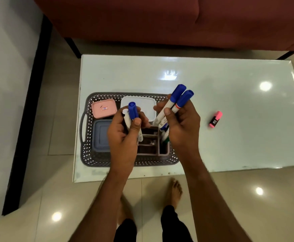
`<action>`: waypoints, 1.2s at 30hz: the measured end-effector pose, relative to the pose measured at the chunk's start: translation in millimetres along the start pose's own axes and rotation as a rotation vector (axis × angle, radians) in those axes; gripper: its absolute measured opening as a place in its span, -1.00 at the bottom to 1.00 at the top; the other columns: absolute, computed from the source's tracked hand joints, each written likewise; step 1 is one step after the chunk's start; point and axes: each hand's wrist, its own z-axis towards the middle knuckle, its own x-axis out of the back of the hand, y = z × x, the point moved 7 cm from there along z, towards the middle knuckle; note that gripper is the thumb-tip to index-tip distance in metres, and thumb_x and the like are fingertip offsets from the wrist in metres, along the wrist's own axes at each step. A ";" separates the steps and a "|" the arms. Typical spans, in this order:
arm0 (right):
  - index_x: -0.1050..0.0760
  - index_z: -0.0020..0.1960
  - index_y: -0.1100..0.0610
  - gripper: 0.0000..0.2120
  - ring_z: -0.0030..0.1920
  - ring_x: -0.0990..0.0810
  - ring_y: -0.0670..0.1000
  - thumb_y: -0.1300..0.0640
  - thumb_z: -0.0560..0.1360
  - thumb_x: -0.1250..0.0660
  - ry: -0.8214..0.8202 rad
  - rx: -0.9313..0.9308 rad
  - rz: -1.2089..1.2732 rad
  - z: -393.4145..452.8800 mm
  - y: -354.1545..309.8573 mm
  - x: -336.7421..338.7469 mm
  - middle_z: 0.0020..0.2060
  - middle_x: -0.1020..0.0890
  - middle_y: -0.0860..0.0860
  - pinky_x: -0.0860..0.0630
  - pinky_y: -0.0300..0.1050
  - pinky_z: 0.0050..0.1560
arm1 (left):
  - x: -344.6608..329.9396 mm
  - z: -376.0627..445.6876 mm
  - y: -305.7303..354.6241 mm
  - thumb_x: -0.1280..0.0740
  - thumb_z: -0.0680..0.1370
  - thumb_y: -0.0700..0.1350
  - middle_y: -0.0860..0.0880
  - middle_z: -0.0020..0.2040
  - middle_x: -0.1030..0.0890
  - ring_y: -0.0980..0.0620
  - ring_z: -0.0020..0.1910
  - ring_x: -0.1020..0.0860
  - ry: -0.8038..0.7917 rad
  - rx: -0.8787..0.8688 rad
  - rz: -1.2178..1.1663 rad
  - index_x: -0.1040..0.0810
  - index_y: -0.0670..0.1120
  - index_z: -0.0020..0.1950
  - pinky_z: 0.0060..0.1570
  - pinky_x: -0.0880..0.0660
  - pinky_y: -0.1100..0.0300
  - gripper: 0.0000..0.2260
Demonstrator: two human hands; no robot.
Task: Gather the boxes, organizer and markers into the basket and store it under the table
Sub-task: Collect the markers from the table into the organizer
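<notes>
A dark perforated basket (88, 123) sits on the left part of the white table (230, 137). Inside it lie a pink box (103, 108), a white box (142, 103) and a grey-blue box (100, 135). A brown organizer (153, 144) stands in the basket's right half, with a few markers (165, 135) upright in its right slot. My left hand (123, 137) holds a blue-capped marker (133, 110) above the basket. My right hand (181, 123) grips two blue-capped markers (179, 96), tilted up to the right. A pink highlighter (215, 119) lies alone on the table, right of my right hand.
A red sofa (160, 18) on dark legs stands just beyond the table's far edge. A wall with a black skirting strip (29, 110) runs along the left. My bare feet (173, 191) are on the glossy tiled floor at the table's near edge.
</notes>
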 end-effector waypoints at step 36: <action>-0.44 0.16 -0.02 -0.64 -0.13 -0.65 -0.10 0.39 0.55 -0.38 -0.024 -0.076 -0.232 -58.1 79.9 1.9 -0.13 -0.61 -0.10 -0.59 -0.26 -0.07 | -0.6 -19.7 -65.0 -0.18 0.59 0.35 -0.23 -0.21 -0.53 -0.10 -0.28 -0.53 0.093 0.024 0.024 -0.51 -0.16 0.03 -0.23 -0.54 0.07 -0.46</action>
